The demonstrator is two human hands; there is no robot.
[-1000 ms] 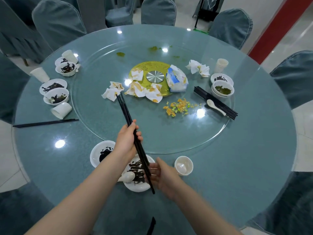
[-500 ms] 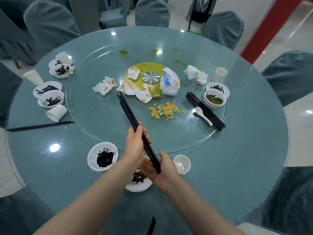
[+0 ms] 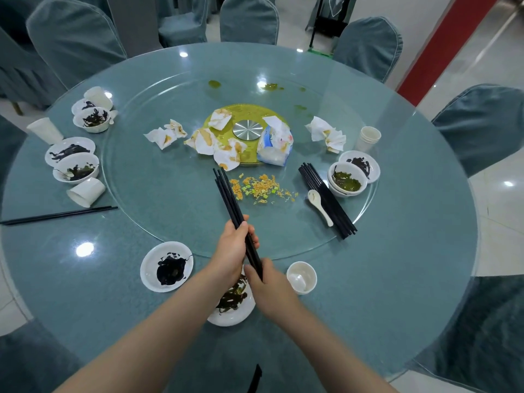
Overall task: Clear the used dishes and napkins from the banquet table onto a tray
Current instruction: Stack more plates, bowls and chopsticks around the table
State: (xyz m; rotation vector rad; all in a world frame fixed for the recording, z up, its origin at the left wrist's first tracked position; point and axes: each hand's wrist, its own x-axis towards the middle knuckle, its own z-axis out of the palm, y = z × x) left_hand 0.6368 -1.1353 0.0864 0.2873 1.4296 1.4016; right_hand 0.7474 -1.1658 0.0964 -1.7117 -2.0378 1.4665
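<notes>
On the far left rim of the round blue-green glass-topped banquet table (image 3: 411, 265), the white paper cups (image 3: 45, 130), the white bowls streaked with dark sauce (image 3: 76, 168) and a lone pair of black chopsticks (image 3: 56, 214) lay where they had a second before, untouched. Nearer the middle, the crumpled stained white napkins (image 3: 211, 141) sat on the clear glass turntable (image 3: 158, 211).

The change was at the near edge. The left hand (image 3: 231, 251) was wrapped around the bundle of long black chopsticks (image 3: 231, 199), which had been pulled back toward the person over the last second, its far tips now short of the napkins. The right hand (image 3: 268, 282) had come up off the near white plate of dark greens (image 3: 235, 304) and was pinching the bundle's near end, apparently squaring it.

To the right, a second stack of black chopsticks (image 3: 330, 204), a white ceramic spoon (image 3: 319, 204) and nested bowls (image 3: 346, 180) waited. No tray was in view, so collection seemed barely begun.
</notes>
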